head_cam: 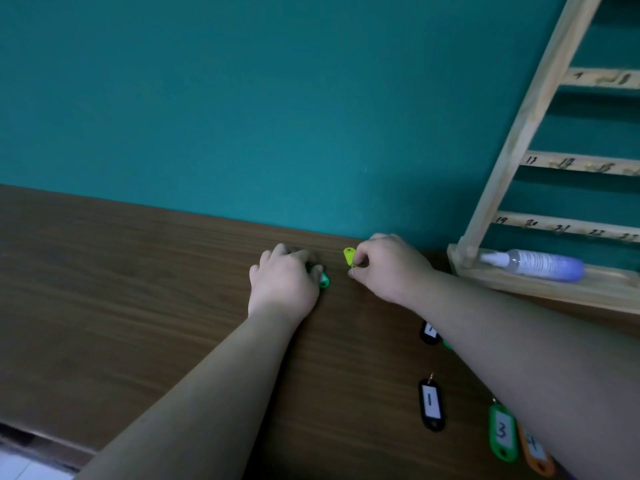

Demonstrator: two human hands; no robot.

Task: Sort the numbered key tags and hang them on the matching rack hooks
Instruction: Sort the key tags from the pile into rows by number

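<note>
Centre frame: right hand (388,268) pinches a yellow tag (349,255), left hand (282,282) clutches a green tag (324,280), both low on the surface (138,289); numbered tags (430,403) lie in order lower right, seemingly staged for the rack (519,133), upper right.

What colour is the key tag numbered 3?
Green; the green plastic key tag shows best in the head view.

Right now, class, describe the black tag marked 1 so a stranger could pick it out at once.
Find the wooden rack on the right of the brown table, then look nearer, to the tags lying in front of it. The black tag sits left of the green tag marked 3; unlike the other black tag farther back, its 1 shows fully.
</note>
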